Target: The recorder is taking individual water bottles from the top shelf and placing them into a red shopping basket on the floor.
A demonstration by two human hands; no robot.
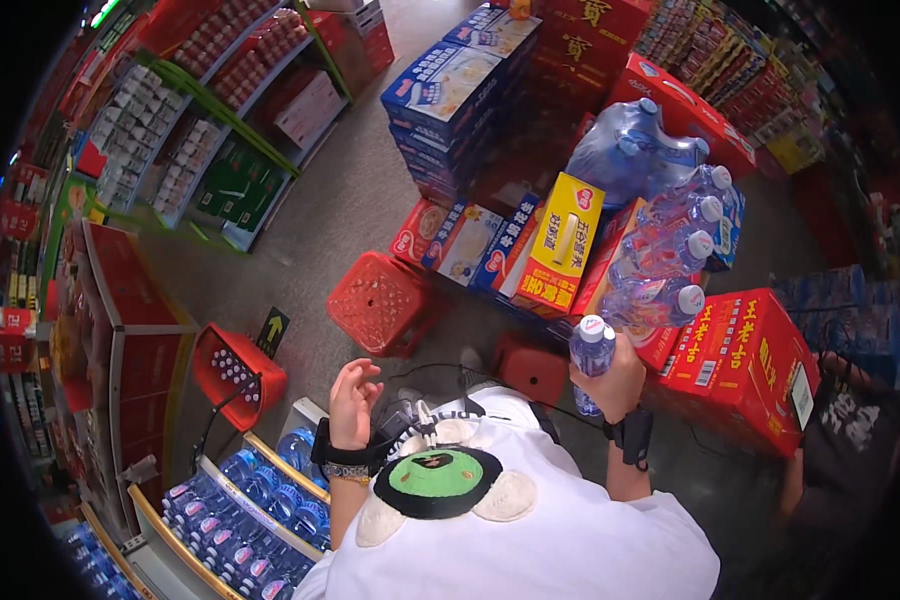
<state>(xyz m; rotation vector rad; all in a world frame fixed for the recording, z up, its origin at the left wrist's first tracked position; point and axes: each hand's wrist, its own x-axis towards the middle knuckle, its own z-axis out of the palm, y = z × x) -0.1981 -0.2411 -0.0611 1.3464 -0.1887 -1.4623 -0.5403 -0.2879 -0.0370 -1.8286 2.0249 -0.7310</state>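
Observation:
My right hand (621, 379) grips a clear plastic water bottle (592, 352) with a white cap, held upright in front of my body. Just beyond it, several like bottles (649, 300) stand in a row on top of boxed cartons. Nothing is in my left hand (355, 405), which is raised on the left with its fingers apart and slightly curled. Below that hand, shelves of bottled water (225, 532) run along the lower left. Both wrists wear black straps.
Two red plastic stools (375, 304) (531, 369) stand on the floor. A red basket (270, 375) holding small bottles is at the left. Stacked blue cartons (457, 82), a shrink-wrapped bottle pack (634, 150) and red drink boxes (742, 360) surround the pile. Another person (844, 442) is at the right.

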